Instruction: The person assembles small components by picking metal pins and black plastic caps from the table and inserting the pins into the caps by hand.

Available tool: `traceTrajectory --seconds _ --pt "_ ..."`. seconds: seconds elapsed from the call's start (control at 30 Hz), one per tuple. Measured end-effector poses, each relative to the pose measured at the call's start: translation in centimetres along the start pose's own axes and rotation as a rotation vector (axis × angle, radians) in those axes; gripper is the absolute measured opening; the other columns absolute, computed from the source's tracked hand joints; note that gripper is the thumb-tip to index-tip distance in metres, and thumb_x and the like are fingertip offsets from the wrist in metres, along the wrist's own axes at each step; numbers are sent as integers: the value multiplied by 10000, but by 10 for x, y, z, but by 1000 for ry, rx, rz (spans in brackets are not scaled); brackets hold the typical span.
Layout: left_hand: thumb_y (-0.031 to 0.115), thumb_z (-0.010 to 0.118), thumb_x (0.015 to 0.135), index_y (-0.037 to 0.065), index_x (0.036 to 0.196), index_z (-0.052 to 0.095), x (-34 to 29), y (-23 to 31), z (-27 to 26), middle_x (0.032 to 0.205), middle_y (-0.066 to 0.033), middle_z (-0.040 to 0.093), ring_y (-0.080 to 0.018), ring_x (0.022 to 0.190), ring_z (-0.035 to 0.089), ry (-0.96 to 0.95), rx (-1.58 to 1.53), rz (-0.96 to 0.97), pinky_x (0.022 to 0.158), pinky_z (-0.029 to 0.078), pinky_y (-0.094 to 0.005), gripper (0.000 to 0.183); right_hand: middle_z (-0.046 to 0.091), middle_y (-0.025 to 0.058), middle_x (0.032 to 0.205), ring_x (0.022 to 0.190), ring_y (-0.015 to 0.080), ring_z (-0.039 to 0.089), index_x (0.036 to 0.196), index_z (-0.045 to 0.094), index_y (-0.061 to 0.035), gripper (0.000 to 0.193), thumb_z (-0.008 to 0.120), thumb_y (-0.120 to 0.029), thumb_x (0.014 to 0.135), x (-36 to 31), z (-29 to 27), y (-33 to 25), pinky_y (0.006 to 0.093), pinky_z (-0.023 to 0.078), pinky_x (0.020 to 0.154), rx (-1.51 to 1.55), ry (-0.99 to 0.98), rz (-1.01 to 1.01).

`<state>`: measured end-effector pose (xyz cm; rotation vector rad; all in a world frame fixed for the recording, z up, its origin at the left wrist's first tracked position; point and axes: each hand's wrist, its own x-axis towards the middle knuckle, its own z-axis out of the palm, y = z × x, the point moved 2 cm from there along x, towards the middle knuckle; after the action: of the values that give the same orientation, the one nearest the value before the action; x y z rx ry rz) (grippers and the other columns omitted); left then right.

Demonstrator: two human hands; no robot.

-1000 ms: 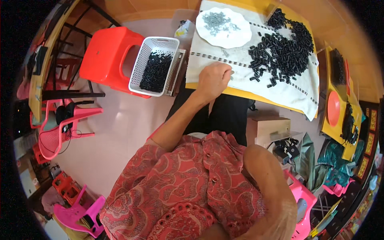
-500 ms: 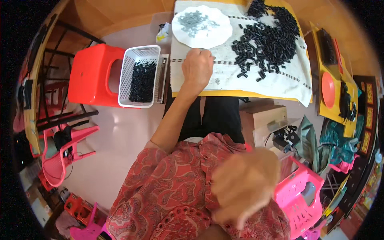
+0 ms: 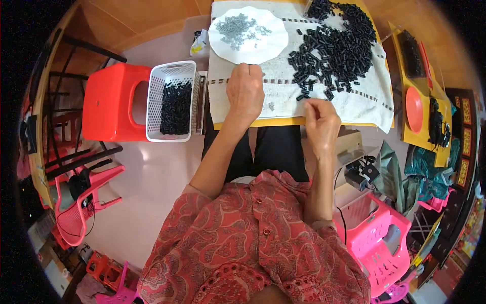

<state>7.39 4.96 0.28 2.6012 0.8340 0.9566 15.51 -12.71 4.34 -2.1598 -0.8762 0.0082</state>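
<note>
My left hand (image 3: 245, 93) is closed over the white cloth (image 3: 276, 93), just below the rim of a white scalloped plate (image 3: 271, 48). What its curled fingers hold, if anything, is hidden. Small clear-grey pieces (image 3: 235, 30) lie scattered on that plate. At the cloth's front edge my right hand (image 3: 323, 124) has thumb and forefinger brought together; nothing between them can be made out. Its fingertips are beside the nearest pieces of a large heap of short black cylindrical parts (image 3: 334, 55). A small greyish bit (image 3: 271, 106) sits on the cloth between my hands.
A white perforated basket (image 3: 193, 109) with black parts (image 3: 175, 109) stands left of the table, against a red plastic stool (image 3: 109, 101). Pink chairs (image 3: 374, 238) are at the lower right. A side table at right bears an orange-red dish (image 3: 414, 110).
My right hand has come forward from in front of my chest to the table's front edge, beside the black parts. The left hand stays closed below the plate.
</note>
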Motion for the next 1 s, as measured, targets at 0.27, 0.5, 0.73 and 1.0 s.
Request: traceTrajectory --seconds 0.27,0.5,0.73,1.0 --pt "7 607 759 39 814 545 -7 10 -14 785 -122 511 -313 764 543 47 -244 65 636 444 -419 89 609 146 788 692 320 598 862 691 -33 109 693 -124 803 22 17 9 410 476 621 -177 143 -14" --pt "21 639 799 34 871 597 -12 16 -16 826 -111 556 -310 791 570 -48 -286 65 674 475 -397 84 622 143 794 721 329 615 837 703 -37 145 706 -167 771 27 26 8 416 487 647 -137 106 66" --pt "11 662 750 30 868 655 -13 14 -14 846 -103 571 -281 805 583 -35 -301 93 683 494 -373 119 622 147 793 720 337 614 834 705 -48 149 685 -164 743 30 28 6 429 487 646 -145 95 78" --pt "-8 677 747 13 907 662 -15 16 -23 869 -121 592 -301 825 584 -49 -365 81 699 496 -373 162 608 155 765 712 347 604 798 701 -40 134 686 -156 733 35 31 0 439 481 639 -235 108 18"
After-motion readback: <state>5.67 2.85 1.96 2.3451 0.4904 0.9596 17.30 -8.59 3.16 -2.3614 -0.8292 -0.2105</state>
